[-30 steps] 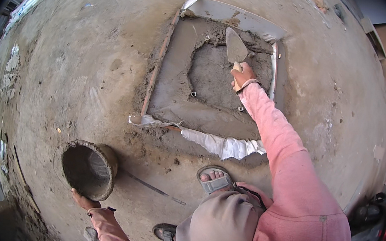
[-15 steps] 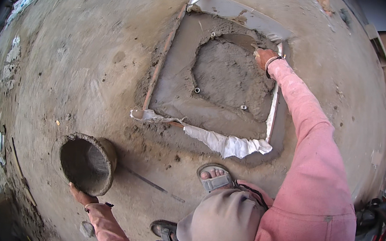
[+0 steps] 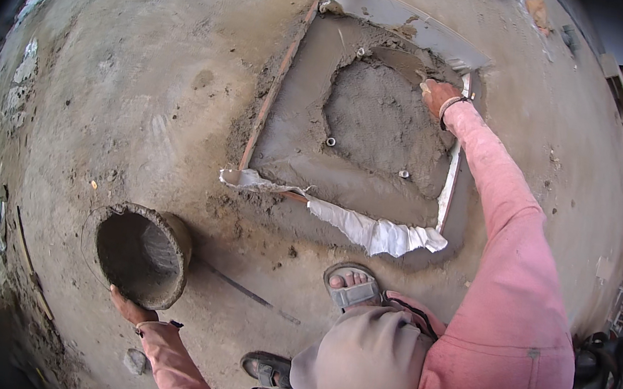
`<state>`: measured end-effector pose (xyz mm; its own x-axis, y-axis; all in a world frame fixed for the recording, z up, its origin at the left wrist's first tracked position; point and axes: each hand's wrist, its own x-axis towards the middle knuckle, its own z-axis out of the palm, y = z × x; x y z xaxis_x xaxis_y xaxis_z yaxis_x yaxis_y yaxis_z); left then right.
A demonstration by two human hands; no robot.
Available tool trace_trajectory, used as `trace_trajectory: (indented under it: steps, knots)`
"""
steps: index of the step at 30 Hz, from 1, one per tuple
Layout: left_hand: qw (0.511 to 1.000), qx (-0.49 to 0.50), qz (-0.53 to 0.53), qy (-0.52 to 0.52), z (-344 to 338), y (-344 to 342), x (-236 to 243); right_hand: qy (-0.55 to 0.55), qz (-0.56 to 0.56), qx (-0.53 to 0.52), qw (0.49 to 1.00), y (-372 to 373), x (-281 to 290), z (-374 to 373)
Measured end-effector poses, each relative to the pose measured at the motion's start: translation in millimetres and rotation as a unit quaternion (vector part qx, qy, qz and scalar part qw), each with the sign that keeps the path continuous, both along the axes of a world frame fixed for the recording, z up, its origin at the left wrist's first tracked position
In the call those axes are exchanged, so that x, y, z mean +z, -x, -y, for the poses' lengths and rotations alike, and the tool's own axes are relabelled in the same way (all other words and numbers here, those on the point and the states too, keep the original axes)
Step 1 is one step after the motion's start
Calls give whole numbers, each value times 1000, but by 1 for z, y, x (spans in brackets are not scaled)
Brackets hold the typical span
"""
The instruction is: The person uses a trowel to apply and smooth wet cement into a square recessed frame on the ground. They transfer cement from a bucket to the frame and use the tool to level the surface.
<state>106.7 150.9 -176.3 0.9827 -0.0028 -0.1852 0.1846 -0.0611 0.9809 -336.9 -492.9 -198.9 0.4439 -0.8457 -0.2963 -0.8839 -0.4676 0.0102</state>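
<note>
My right hand [image 3: 439,97] is closed round the handle of a trowel, reaching over the right side of a square form. The trowel's blade [image 3: 398,60] lies on wet grey mortar [image 3: 383,114] near the far side. A rough, round patch fills the middle of the mortar, with small white pipe ends [image 3: 330,142] around it. At lower left my left hand [image 3: 128,307] grips the near rim of a mortar-caked bucket [image 3: 181,256]. The bucket is tipped, its mouth toward me, with grey residue inside.
A wooden strip [image 3: 278,85] edges the form on the left, and crumpled white sheeting [image 3: 380,235] lines its near side. My sandalled foot [image 3: 351,285] stands just below. A stone [image 3: 135,361] lies near my left wrist. Clutter [image 3: 604,378] fills the right edge.
The view has shifted a little, so the form appears farther right. My right hand and trowel have moved slightly toward me over the mortar. My left hand still holds the bucket.
</note>
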Motion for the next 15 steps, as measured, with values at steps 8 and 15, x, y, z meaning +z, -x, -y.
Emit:
trace_trajectory:
  steps: [8,15]
  knots:
    - [999,28,-17,-4,11,5,9,26,33,22,999,26,-9,27]
    - [999,25,-38,-5,18,10,10,30,-39,-51,997,25,3,35]
